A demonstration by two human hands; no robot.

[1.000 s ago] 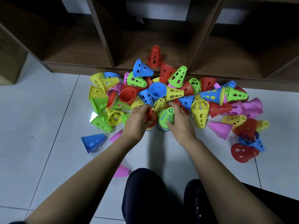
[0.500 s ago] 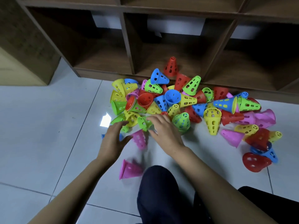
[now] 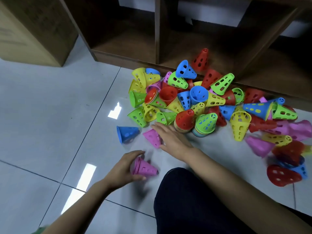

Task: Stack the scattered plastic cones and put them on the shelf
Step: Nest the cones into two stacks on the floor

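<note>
Your left hand [image 3: 124, 168] curled around a pink cone [image 3: 145, 168] on the floor [image 3: 50, 132], right hand [image 3: 172, 139] flat and spread over another pink cone [image 3: 152, 137].

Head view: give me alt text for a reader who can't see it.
The left hand grips a pink cone lying on the tiled floor while the open right hand reaches over another pink cone. Behind them, a colourful cone pile fronts a wooden shelf.

Your left hand [image 3: 124, 171] covers the wide end of the pink cone [image 3: 145, 168], itself motion-blurred. Your right hand [image 3: 172, 141] hides part of another pink cone [image 3: 152, 136]. Cones near the floor's right edge [image 3: 290, 151] smear together, colours unclear.
</note>
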